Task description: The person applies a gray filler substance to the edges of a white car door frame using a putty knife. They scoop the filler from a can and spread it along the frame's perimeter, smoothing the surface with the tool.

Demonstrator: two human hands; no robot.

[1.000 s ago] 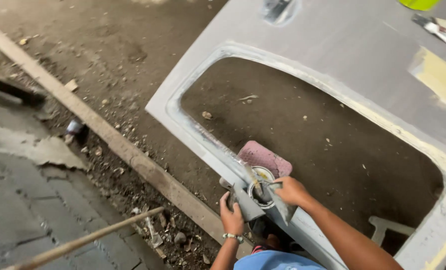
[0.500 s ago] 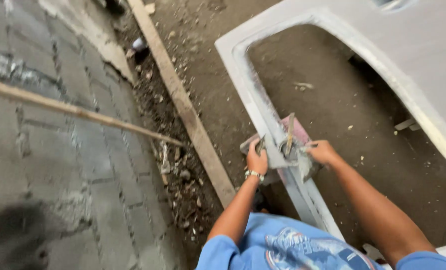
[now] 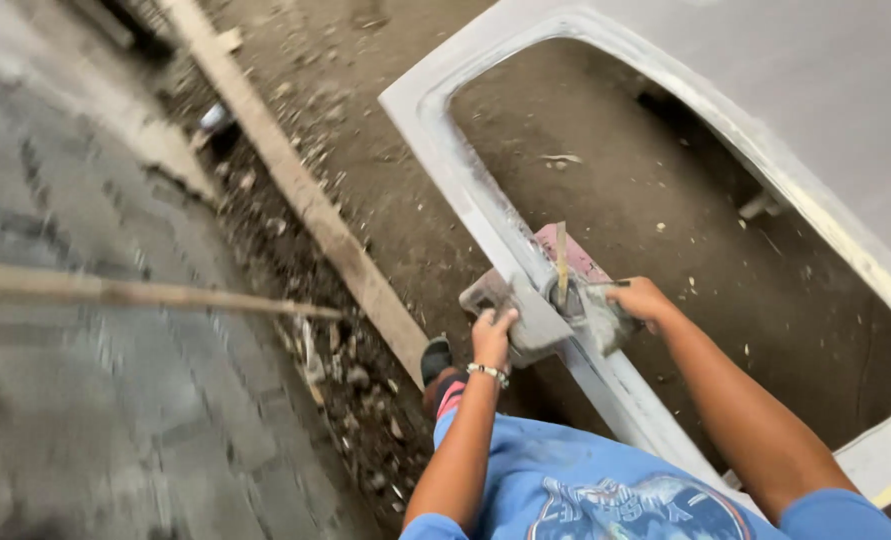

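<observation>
**Both hands keep to the same spot on the panel rim**

We see our 2 hands working at the lower-left rim of the big grey panel (image 3: 445, 130), the one with the large rounded opening that shows the dirt floor (image 3: 665, 230) beneath. Against the pictures from 1 second and half a second ago, the view has swung and the panel now runs diagonally, yet the hands sit at the same place on the rim.

Our left hand (image 3: 492, 335), with a bracelet at the wrist, has its grip closed on a flat grey pad (image 3: 525, 315) lying across the rim. Our right hand (image 3: 642, 298) has its grip closed around a dusty grey lump (image 3: 597, 318); what kind of tool it is we cannot tell. A thin stick (image 3: 561, 258) stands up between the hands, and a pinkish sheet (image 3: 570, 255) lies just behind it.

We judge the rim work is still going on at this one spot. A long wooden plank (image 3: 295, 190) lies on the ground near the panel's left edge.
</observation>
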